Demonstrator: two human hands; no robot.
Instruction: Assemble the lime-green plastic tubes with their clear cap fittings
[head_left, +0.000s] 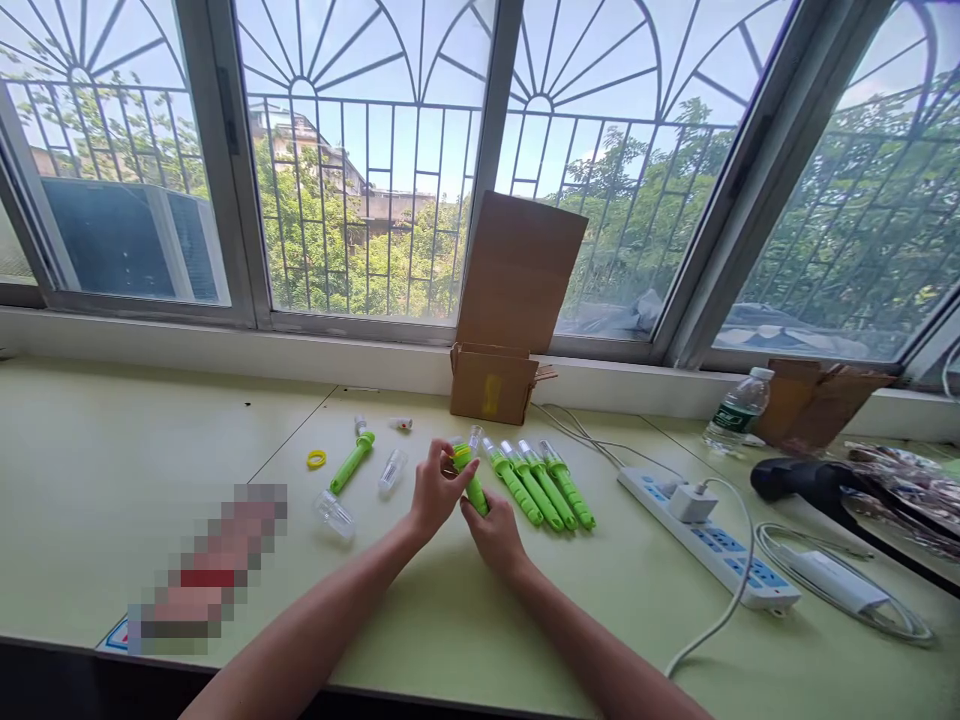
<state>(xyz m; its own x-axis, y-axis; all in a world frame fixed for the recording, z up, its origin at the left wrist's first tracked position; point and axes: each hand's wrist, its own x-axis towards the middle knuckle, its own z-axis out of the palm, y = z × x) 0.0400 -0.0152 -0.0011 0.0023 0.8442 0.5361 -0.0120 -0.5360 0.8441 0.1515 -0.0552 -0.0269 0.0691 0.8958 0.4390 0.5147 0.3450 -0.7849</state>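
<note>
Both my hands meet over the table around a green plastic stick (475, 493), which has a yellow ring near its top. The fingers of my left hand (435, 490) pinch its upper end, while my right hand (498, 535) grips the lower end. Just right of them, several green sticks with clear caps (551, 485) lie side by side. To the left is another green stick (349, 465), with a loose yellow ring (316, 459) beside it. Clear plastic caps (391, 472) and a small clear part with a red spot (401, 424) lie nearby.
An upright cardboard box (487, 385) stands against the window ledge. On the right are a white power strip (709, 540) with a plugged-in charger, a coiled cable with an adapter (840, 580), a water bottle (739, 412) and a black curved object (810, 485). A blurred patch covers the left front.
</note>
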